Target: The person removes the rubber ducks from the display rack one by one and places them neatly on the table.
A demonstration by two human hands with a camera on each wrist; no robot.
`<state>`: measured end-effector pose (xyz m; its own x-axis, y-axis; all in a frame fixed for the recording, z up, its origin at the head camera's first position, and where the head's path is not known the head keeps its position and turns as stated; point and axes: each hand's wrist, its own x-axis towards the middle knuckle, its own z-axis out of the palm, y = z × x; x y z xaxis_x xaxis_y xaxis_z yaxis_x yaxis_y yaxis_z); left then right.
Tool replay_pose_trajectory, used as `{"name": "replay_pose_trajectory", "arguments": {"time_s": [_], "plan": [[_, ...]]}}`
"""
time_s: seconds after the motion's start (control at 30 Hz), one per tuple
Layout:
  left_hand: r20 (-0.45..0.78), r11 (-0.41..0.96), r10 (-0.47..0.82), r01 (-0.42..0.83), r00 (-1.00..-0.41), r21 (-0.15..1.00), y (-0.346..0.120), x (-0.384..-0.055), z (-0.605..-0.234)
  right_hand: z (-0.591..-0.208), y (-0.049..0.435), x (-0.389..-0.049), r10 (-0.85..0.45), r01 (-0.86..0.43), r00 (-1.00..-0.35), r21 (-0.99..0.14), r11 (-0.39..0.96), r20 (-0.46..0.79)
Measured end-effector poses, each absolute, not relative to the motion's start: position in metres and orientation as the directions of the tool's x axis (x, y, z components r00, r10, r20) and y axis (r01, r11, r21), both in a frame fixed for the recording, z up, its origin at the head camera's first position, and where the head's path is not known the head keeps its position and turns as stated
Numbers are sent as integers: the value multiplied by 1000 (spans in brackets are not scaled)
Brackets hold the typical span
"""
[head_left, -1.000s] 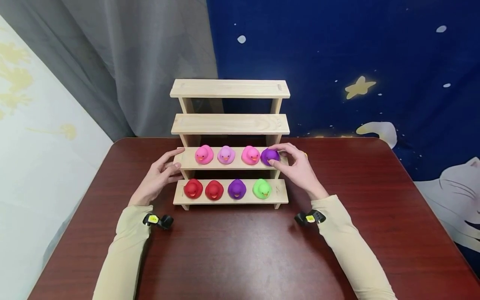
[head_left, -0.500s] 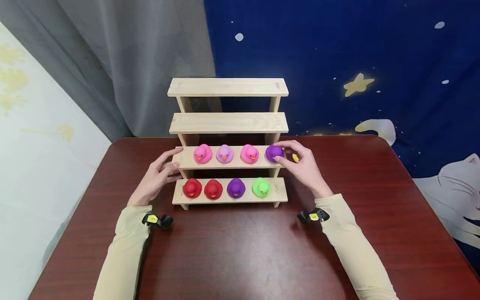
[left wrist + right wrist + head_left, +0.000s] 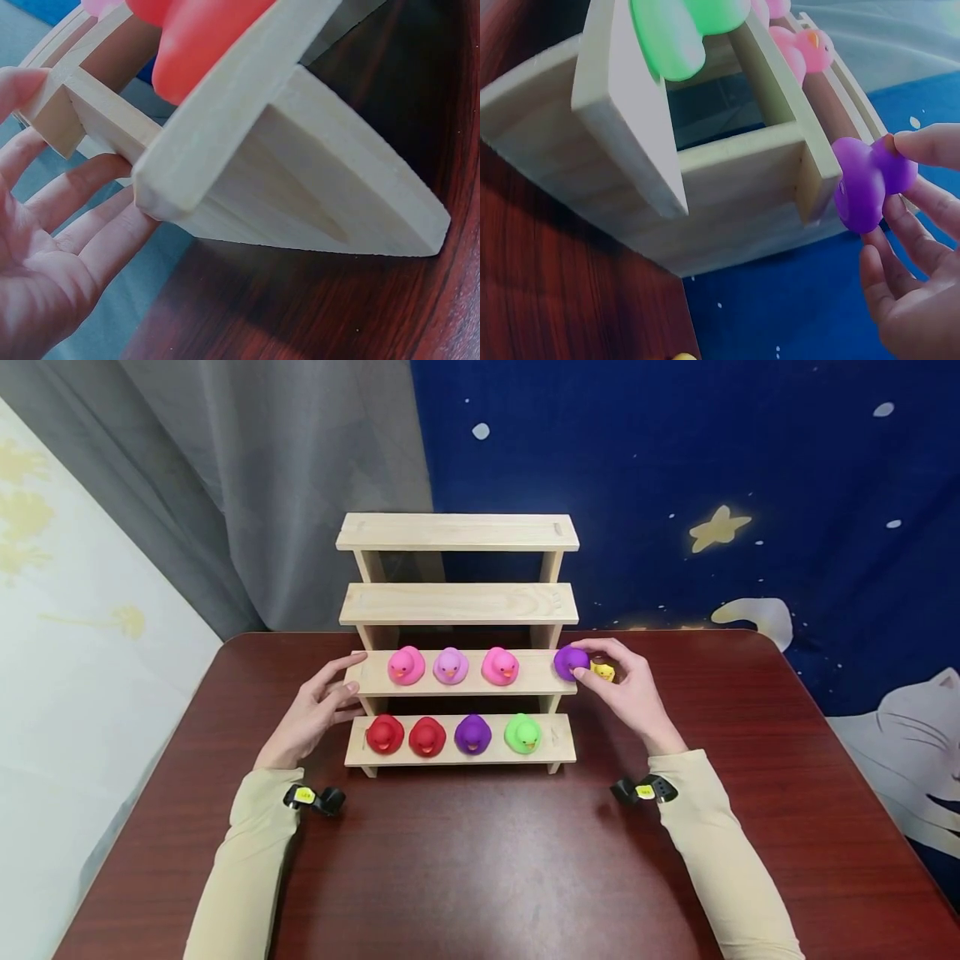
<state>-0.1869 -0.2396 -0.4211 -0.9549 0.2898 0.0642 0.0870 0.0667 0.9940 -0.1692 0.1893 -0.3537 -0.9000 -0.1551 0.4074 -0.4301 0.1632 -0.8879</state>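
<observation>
My right hand (image 3: 626, 689) pinches a purple rubber duck (image 3: 570, 662) between thumb and fingers at the right end of the second shelf up. In the right wrist view the purple duck (image 3: 866, 180) hangs partly past the board's end. My left hand (image 3: 307, 714) holds the left end of that same board of the wooden tiered shelf (image 3: 459, 603), thumb at the front and index finger on top. Farther left on the board sit a pink duck (image 3: 406, 667), a lilac duck (image 3: 451, 667) and another pink duck (image 3: 500, 667).
Red ducks (image 3: 385, 735), a second purple duck (image 3: 473, 736) and a green duck (image 3: 522, 734) line the lowest board. A small yellow duck (image 3: 603, 671) shows behind my right hand. The shelf stands on a dark red wooden table (image 3: 480, 852), with curtains behind.
My right hand has moved the purple duck rightward, away from the pink duck to the board's end. More of the yellow duck shows now. My left hand has stayed in place.
</observation>
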Motion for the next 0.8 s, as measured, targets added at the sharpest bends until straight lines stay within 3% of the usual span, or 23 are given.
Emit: {"name": "replay_pose_trajectory", "arguments": {"time_s": [0.43, 0.8], "plan": [[70, 78, 305, 98, -950, 992, -242, -186, -421, -356, 216, -173, -135, -429, -903, -861, 273, 408], [89, 57, 306, 111, -948, 992, -241, -187, -420, -363, 232, -171, -103, -350, -936, -876, 333, 335]]}}
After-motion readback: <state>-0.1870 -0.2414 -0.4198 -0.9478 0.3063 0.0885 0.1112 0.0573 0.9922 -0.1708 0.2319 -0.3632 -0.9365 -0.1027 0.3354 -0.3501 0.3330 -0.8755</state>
